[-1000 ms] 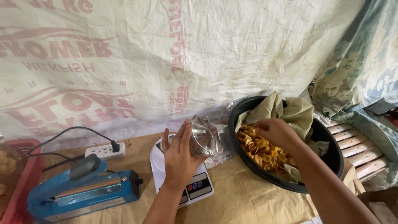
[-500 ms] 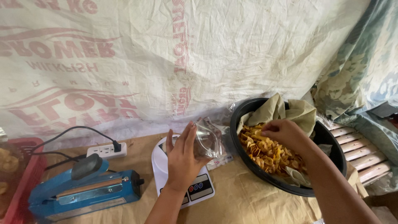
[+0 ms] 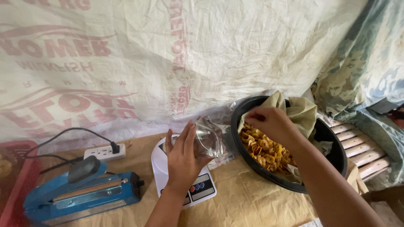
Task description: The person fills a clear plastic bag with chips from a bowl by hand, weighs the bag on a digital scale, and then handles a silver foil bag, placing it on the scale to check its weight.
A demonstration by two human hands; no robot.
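My left hand sits at centre frame, fingers wrapped around a clear bag, holding it tilted just above the white scale. My right hand is right of centre, over the black basin, fingers curled downward and pinched just above the yellow chips; I cannot tell whether it grips any. A tan cloth lines the basin under the chips. The scale rests on the paper-covered desk. At lower left lies a blue sealer, with a white power strip behind it, a black plug in it. A printed white sack cloth fills the upper frame.
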